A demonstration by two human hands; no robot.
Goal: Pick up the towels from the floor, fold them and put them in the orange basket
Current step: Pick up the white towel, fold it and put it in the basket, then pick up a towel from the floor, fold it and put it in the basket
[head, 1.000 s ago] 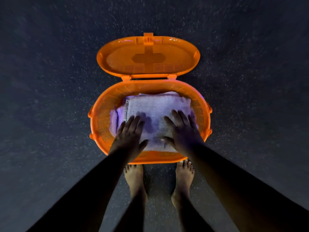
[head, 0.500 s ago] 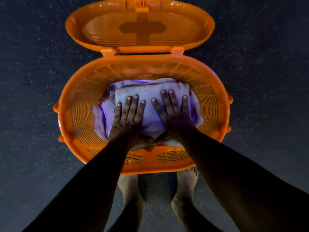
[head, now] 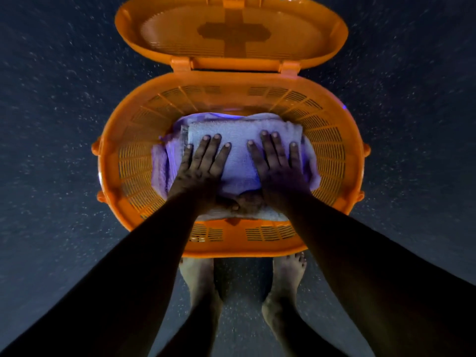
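1. Head view: the lid (head: 231, 34) is cut off at the top edge; both thumbs are hidden in shadow at the towel's (head: 242, 140) near edge.
2. One basket (head: 108, 161) stands on the floor (head: 51, 124). A folded towel stack lies inside; the number of towels is unclear.
3. The left hand (head: 203, 166) and right hand (head: 278, 163) press flat on the top towel, fingers straight and spread.
4. Two bare feet (head: 198, 282) stand just beside the basket.

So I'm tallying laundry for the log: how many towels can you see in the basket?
2 visible: a folded towel on top, under both hands, and a second towel beneath it, showing at the left edge. Both lie in the orange basket. More may be hidden underneath.
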